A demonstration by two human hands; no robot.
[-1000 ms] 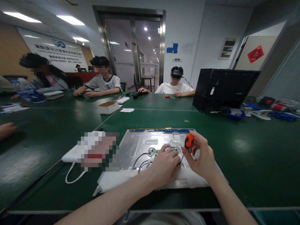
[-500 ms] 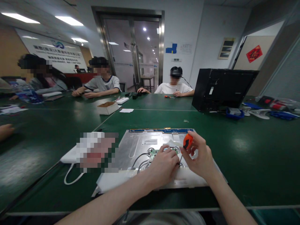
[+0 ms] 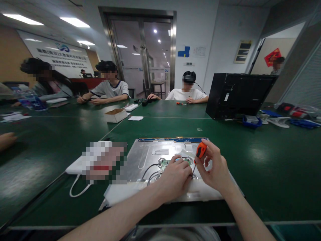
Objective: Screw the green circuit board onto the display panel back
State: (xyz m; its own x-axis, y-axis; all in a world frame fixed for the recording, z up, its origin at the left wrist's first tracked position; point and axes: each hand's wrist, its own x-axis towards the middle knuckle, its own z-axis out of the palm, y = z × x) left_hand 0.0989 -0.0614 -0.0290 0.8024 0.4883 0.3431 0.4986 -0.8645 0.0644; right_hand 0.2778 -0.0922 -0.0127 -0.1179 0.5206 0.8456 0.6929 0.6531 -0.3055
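A silver display panel (image 3: 142, 157) lies flat before me, a blue circuit strip (image 3: 165, 140) along its far edge. My right hand (image 3: 213, 167) pinches the orange and black handle of a screwdriver (image 3: 201, 150), whose shaft slants down to the panel. Over the green circuit board (image 3: 164, 163) in the middle rests my left hand (image 3: 177, 175), fingers curled, close beside the screwdriver tip. What lies under its fingertips is hidden. Black cables (image 3: 147, 170) run from the board to the left.
Left of the panel stand a white device (image 3: 77, 164) with a cable and a blurred pinkish object (image 3: 107, 164). Further off are a small open box (image 3: 116, 115) and a white card (image 3: 135, 118). A black monitor (image 3: 238, 95) stands far right. Several people sit around the green table (image 3: 276, 167).
The screwdriver handle has turned and tilted slightly in my right hand. My left hand keeps its place. A person has appeared in the doorway at the far right.
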